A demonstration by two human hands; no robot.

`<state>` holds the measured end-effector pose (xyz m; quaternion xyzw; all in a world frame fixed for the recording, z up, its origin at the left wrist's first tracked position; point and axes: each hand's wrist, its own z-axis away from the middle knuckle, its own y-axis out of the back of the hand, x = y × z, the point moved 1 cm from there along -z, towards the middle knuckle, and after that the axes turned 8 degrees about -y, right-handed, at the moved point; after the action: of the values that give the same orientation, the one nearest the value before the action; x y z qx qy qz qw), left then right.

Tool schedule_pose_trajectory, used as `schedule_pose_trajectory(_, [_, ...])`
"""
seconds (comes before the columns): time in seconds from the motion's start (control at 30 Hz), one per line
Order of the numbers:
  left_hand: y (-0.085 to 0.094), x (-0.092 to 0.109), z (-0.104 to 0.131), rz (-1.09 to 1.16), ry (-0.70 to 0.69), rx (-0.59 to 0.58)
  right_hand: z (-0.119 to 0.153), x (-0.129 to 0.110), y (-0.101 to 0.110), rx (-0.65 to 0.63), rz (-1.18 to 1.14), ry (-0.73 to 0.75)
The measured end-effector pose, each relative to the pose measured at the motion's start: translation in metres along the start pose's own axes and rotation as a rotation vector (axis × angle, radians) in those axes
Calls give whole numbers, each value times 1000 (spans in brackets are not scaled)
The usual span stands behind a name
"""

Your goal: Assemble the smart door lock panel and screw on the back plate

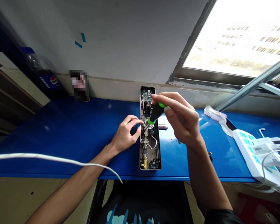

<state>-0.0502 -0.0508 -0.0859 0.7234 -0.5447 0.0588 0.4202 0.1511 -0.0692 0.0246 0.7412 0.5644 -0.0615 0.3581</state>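
A long, narrow open casing (160, 155), which looks like the body of an electronic door lock, lies lengthwise on the blue table. Inside it are a circuit board (145, 95), a looped white wire (156, 143) and a brass cylinder (145, 163). My right hand (183, 119) grips a black and green screwdriver (156, 112), tilted with its shaft down into the middle of the casing. What its tip touches is too small to tell. At the casing's left rim, my left hand (128, 132) has thumb and forefinger closed on the edge.
Tiny dark screws (176, 141) lie right of the casing, with a black part (210, 155) beyond. A white power strip (245, 149) with plugs and a plastic bag (214, 114) stand right. A white cable (60, 159) crosses above my left forearm. A Pepsi bottle (43, 73) and phone (80, 87) stand left.
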Motion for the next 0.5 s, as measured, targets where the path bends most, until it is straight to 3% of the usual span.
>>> schedule_pose_trajectory(0.13, [0, 1, 0, 21, 8, -16, 1, 1, 1, 0, -81, -15])
schedule_pose_trajectory(0.27, [1, 1, 1, -2, 2, -7, 2, 2, 2, 83, 58, 51])
schedule_pose_trajectory(0.4, [1, 0, 1, -2, 6, -17, 3, -1, 1, -37, -31, -27])
schedule_pose_trajectory(0.5, [1, 1, 1, -8, 3, -12, 3, 1, -1, 0, -85, -20])
